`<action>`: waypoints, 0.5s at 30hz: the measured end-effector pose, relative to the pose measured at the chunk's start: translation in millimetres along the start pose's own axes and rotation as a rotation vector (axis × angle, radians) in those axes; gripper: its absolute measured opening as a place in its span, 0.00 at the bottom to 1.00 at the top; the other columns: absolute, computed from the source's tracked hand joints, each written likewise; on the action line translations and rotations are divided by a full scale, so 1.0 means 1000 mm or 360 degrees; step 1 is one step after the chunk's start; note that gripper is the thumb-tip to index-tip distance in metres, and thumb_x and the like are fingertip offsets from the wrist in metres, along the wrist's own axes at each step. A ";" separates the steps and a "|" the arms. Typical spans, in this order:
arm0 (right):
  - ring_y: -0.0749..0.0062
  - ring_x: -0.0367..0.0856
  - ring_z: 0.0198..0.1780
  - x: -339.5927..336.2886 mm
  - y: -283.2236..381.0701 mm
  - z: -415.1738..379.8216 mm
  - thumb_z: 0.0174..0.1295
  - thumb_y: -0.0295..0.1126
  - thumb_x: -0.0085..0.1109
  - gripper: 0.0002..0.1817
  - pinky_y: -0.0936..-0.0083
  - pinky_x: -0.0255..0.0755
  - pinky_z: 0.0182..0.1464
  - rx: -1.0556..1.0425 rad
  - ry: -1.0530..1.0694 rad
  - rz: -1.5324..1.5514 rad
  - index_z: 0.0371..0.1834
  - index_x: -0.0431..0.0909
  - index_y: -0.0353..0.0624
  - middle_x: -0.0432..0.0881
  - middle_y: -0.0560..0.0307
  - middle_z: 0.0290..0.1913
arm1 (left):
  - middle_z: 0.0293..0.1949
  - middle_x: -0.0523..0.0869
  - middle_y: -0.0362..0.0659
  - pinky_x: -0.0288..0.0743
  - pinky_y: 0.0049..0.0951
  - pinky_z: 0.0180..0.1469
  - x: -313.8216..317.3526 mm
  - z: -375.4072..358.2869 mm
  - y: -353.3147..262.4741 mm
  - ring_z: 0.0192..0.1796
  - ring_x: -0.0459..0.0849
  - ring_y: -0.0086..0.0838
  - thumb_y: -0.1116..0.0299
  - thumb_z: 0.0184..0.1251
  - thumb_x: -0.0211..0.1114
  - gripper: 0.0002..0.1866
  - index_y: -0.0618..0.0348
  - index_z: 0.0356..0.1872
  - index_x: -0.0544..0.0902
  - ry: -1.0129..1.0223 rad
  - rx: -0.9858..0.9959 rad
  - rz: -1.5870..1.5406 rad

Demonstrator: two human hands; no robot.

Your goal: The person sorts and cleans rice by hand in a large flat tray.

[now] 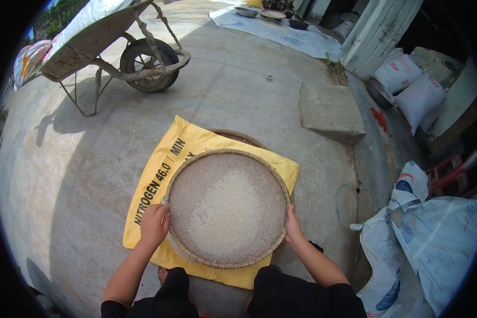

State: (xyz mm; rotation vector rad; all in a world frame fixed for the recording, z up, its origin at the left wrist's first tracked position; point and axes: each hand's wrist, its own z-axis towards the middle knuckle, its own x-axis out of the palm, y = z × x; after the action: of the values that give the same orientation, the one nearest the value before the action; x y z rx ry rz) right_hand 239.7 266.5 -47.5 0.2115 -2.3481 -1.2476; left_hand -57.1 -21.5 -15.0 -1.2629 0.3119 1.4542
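Evidently for balance, the left hand [155, 223] and right hand [293, 225] grasp opposite sides of the bamboo-rimmed tray [225, 151] of pale grains [228, 206] (probably rice), over a yellow fertilizer sack [155, 172] apparently shielding it from the concrete floor [238, 87].

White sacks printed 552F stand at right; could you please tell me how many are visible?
2: one sack beside the white pillar, the other sack right of that one; more may be hidden behind.

You've got hard sun on the ground [29, 180] at L, softer shade over your tray [228, 212], near-blk doorway [434, 26] upper R. Your fisheye view bends at edges, corners blk; ctr's fairly sharp.
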 end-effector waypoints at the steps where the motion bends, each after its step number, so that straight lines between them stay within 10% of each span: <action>1: 0.60 0.71 0.58 -0.003 -0.005 0.003 0.69 0.53 0.35 0.34 0.66 0.65 0.60 0.0011 0.0009 0.0024 0.62 0.60 0.30 0.70 0.45 0.59 | 0.38 0.80 0.47 0.72 0.37 0.43 0.000 0.008 -0.012 0.41 0.78 0.40 0.75 0.50 0.64 0.15 0.60 0.43 0.78 0.0000 0.0001 -0.0003; 15: 0.56 0.65 0.62 -0.020 -0.021 0.014 0.68 0.56 0.32 0.35 0.60 0.62 0.63 0.0129 0.0206 0.0040 0.67 0.53 0.37 0.64 0.46 0.64 | 0.30 0.78 0.42 0.72 0.36 0.39 0.041 0.006 -0.045 0.38 0.78 0.37 0.68 0.51 0.60 0.04 0.53 0.28 0.77 0.0579 0.0458 0.0141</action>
State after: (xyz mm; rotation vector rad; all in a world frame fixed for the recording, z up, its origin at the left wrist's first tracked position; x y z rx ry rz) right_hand 249.2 272.2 -77.6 0.2801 -2.2850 -1.0946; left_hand -14.6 20.6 -25.8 -1.2824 0.8005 1.1949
